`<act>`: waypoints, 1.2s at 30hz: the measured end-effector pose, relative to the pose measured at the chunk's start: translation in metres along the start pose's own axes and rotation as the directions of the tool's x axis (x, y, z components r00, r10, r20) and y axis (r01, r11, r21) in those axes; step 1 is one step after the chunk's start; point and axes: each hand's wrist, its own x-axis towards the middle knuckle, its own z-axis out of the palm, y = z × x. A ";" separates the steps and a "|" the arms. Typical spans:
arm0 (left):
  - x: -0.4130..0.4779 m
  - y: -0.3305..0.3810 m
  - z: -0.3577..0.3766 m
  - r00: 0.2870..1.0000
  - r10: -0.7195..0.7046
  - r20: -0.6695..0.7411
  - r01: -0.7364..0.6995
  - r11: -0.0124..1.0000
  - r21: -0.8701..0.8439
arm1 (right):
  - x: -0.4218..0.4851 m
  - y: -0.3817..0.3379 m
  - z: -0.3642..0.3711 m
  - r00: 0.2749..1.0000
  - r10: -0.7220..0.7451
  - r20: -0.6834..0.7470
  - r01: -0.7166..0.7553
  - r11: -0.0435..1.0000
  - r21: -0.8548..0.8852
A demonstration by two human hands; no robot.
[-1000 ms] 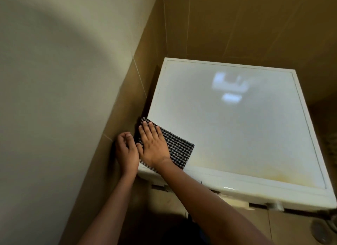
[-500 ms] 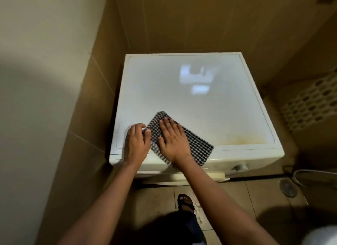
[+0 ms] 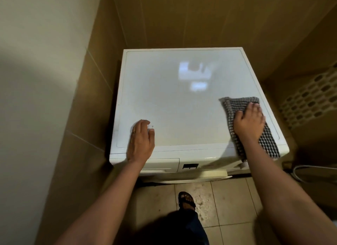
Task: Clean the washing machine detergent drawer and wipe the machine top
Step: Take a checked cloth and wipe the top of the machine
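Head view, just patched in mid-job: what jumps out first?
The white washing machine top fills the middle, a bright reflection near its back. The right hand presses a checked cloth on its right front edge, the cloth's end hanging over the front; the left hand rests on the left front corner.

No text, label, brand or number can be read. A dark panel (image 3: 190,166) is seen on the front of the washer (image 3: 182,102), but whatever is marked on it is too small and blurred to be made out.
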 end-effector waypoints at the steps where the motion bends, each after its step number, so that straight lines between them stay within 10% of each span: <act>1: 0.000 0.000 -0.001 1.000 -0.004 -0.009 0.004 1.000 -0.012 | -0.004 -0.001 0.001 0.996 0.084 -0.014 -0.083 0.996 0.026; 5: 0.001 0.002 -0.002 1.000 -0.021 -0.017 0.021 0.999 -0.035 | -0.050 -0.029 0.009 0.985 0.171 -0.033 -0.170 0.985 0.037; 19: 0.003 0.006 -0.003 0.993 -0.103 -0.049 0.103 0.995 -0.002 | -0.123 -0.224 0.052 0.837 -0.515 0.185 0.517 0.855 0.042; 36: 0.004 0.005 0.011 0.997 0.066 0.048 -0.077 0.958 0.278 | -0.078 -0.060 0.017 0.957 -0.285 0.062 0.282 0.958 0.044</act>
